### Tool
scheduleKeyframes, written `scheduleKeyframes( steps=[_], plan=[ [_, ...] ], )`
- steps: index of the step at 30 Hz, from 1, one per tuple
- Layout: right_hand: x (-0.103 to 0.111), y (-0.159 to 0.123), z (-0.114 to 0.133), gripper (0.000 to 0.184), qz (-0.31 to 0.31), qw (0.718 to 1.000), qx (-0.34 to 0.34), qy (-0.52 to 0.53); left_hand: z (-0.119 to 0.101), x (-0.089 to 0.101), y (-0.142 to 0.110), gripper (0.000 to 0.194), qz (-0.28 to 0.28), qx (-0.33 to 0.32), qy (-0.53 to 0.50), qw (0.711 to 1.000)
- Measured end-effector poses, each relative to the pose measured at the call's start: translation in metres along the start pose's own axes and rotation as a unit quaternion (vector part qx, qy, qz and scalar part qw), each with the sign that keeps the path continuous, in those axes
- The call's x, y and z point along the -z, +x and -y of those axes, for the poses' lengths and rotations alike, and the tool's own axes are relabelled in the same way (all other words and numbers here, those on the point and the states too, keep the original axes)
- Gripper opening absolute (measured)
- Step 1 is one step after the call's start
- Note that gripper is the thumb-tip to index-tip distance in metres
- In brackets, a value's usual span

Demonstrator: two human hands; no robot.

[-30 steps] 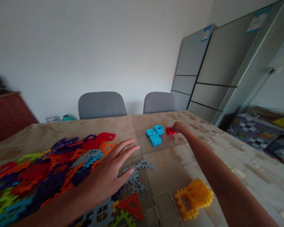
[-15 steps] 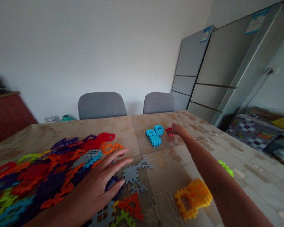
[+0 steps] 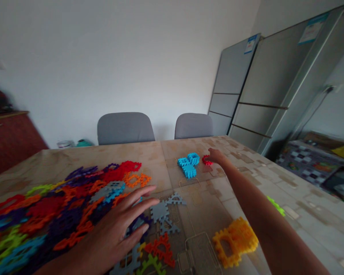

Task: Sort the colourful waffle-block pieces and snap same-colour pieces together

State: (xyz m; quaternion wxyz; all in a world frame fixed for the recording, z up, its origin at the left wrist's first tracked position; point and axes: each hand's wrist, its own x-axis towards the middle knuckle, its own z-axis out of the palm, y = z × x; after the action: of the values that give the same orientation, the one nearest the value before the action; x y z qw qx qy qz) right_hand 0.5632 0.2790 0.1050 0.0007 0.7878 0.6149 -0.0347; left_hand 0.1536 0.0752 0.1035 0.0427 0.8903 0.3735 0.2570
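Observation:
My left hand (image 3: 129, 217) is open above the near edge of the piece pile, fingers spread, holding nothing. Flat grey interlocking plastic pieces (image 3: 159, 211) lie just right of its fingertips. Far across the table, my right hand (image 3: 217, 156) has its fingers closed at a small red toothed building block (image 3: 207, 160), partly hiding it. Just left of that block sits a group of light blue toothed blocks (image 3: 189, 166). Nearer me, beside my right forearm, stands a yellow toothed block construction (image 3: 235, 241).
A heap of mixed interlocking pieces (image 3: 48, 206) covers the table's left side. Orange (image 3: 162, 250) and lime green (image 3: 151, 265) pieces lie at the front. Another lime piece (image 3: 276, 206) lies right of my forearm. Two grey chairs (image 3: 125, 128) stand behind the table (image 3: 149, 152).
My left hand has drawn back toward me and slightly left, uncovering more of the grey pieces. My right hand stays at the red block, which has shifted and turned slightly.

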Motion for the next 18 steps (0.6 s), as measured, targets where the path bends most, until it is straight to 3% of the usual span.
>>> scheduleKeyframes(
  steps=[18],
  plan=[
    [-0.0075, 0.0034, 0.0047, 0.034, 0.021, 0.999, -0.016, -0.025, -0.0001, 0.0058, -0.0079, 0.042, 0.037, -0.007, 0.008, 0.999]
  ],
)
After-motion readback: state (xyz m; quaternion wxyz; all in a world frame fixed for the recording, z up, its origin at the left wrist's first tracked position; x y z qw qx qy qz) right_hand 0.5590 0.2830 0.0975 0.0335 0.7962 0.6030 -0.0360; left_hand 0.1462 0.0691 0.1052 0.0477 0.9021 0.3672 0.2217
